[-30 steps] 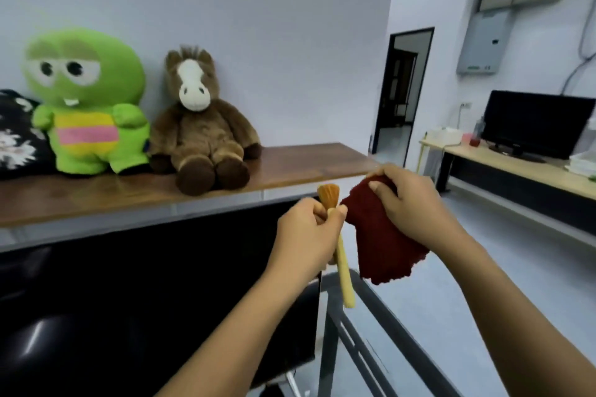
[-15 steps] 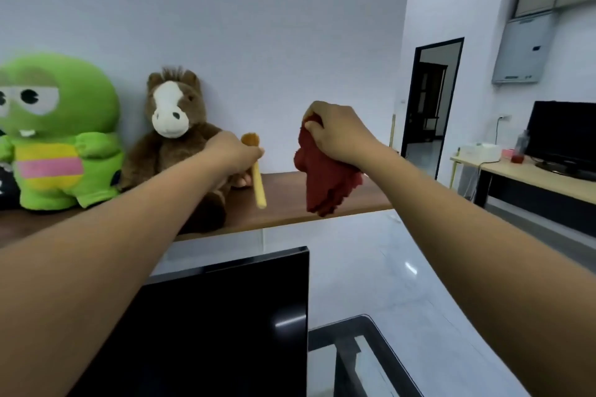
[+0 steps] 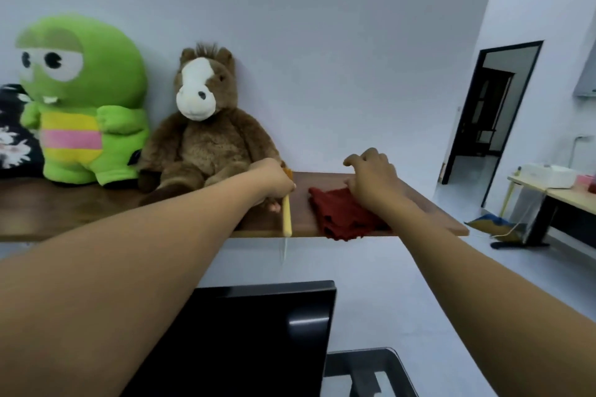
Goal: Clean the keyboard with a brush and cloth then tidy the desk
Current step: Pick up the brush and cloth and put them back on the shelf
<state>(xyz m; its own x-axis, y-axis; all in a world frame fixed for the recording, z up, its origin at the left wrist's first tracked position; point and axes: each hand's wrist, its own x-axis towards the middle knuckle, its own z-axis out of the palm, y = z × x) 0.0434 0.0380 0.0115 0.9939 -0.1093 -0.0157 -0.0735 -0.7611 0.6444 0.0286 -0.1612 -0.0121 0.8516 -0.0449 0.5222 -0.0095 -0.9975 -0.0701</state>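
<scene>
Red cloth (image 3: 345,219) draped over wooden shelf (image 3: 429,213) edge under loosely spread right hand (image 3: 374,177) — could slide off once released. Left hand (image 3: 274,180) gripping yellow brush (image 3: 286,216), handle overhanging — could tip off beside plush horse (image 3: 206,135).

Cloth (image 3: 346,217) & brush (image 3: 286,214), held in the air 0.5 s ago, now lowered onto shelf (image 3: 419,200), w/ right hand (image 3: 371,176) opened above cloth, left hand (image 3: 274,182) kept closed on brush.
</scene>
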